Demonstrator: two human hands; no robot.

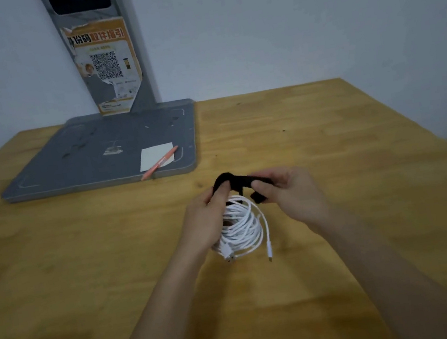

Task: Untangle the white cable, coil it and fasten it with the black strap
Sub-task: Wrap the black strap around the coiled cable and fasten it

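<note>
Hands met over the middle of the wooden tabletop [330,153], where the white cable [242,227] hung in a loose coil. The left hand [203,218] gripped the coil's upper part and one end of the black strap [231,181]; the right hand [292,191] pinched the other end. A grey stand base [84,161] carrying paper [156,156] and an orange pen [159,163] sat toward the far left edge.

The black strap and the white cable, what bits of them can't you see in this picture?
Head view only:
- black strap: its ends are hidden by the fingers of the left hand and the right hand; whether it is fastened cannot be told.
- white cable: the left side of the coil is behind the left hand.
- Cable plugs: too small and blurred to tell their type.
</note>
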